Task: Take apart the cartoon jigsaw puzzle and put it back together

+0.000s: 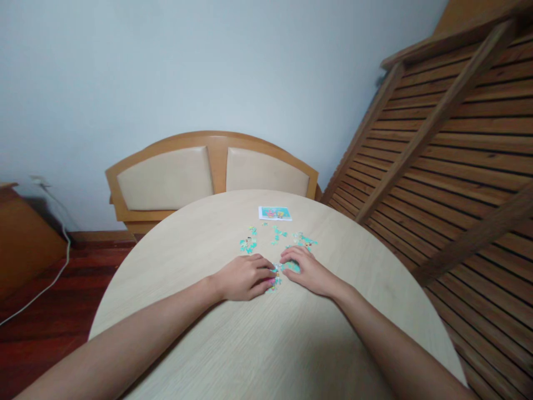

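My left hand [246, 278] lies on the table with its fingers stretched to the right, their tips on a small group of joined jigsaw puzzle pieces [273, 283]. Those fingers partly cover the pink and turquoise print. Opposite, my right hand [310, 272] rests with thumb and fingers apart, curved around more turquoise puzzle pieces [292, 267]. Part of these pieces is hidden under it. No piece is visibly lifted by either hand. Farther back lie loose pieces [249, 244] on the left, some in the middle [276, 233], and another cluster [305, 240] just beyond my right fingers.
A printed picture card [275, 213] with cartoon figures lies toward the far side of the round pale table [200, 344]. Behind the table stands a padded wooden headboard [166, 180] against the wall. A slatted wooden frame [441, 144] leans on the right. A white cable [66, 250] hangs at left.
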`<state>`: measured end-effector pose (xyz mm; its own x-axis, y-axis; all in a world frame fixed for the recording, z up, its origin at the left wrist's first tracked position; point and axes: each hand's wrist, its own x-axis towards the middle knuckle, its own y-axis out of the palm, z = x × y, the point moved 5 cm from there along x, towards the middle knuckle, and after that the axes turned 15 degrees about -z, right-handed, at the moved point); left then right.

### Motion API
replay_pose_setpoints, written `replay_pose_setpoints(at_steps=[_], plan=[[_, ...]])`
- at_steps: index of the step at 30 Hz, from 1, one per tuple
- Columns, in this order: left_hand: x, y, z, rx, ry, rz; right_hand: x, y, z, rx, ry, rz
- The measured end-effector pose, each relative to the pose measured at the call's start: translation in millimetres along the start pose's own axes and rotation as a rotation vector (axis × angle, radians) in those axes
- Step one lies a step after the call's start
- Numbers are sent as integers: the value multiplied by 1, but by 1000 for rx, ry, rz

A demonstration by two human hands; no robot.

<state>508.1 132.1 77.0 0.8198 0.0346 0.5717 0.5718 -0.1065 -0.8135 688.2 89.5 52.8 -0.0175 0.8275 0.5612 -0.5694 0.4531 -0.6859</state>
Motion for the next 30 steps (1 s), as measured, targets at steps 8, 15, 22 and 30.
replay_pose_setpoints(at_steps=[8, 15, 22, 30], plan=[[0, 1, 0, -10, 2, 4, -1, 2, -5, 0, 31, 5], [1, 1, -1, -28, 17, -4, 0, 0, 2, -22, 14, 6], [1, 2, 0, -23, 29, 10, 2, -6, 12, -103, -24, -16], [0, 2, 0, -24, 30, 5, 6, -10, 19, -135, -80, -18]])
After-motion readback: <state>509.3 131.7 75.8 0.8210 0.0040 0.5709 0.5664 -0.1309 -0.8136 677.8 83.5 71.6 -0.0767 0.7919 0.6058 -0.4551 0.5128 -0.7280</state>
